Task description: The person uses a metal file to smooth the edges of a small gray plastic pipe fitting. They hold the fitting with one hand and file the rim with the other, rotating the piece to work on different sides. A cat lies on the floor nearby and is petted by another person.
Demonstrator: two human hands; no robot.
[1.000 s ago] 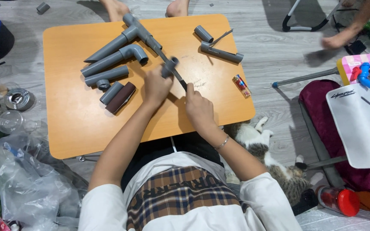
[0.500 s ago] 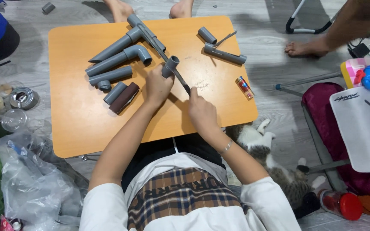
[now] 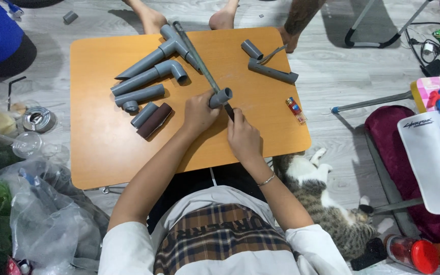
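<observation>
Grey pipe fitting (image 3: pixel 221 97), short and open-ended, sits near the middle of the orange table (image 3: pixel 98 147), threaded on a long thin rod (image 3: pixel 195 58). Left hand (image 3: pixel 198 113) is curled closed around the fitting; right hand (image 3: pixel 243 138) is closed on the rod's dark near end. About eight other grey pipe pieces lie on the table: six at left (image 3: pixel 143 76), two at right (image 3: pixel 272 73). One small red-and-blue lighter (image 3: pixel 295 108) lies near the right edge.
</observation>
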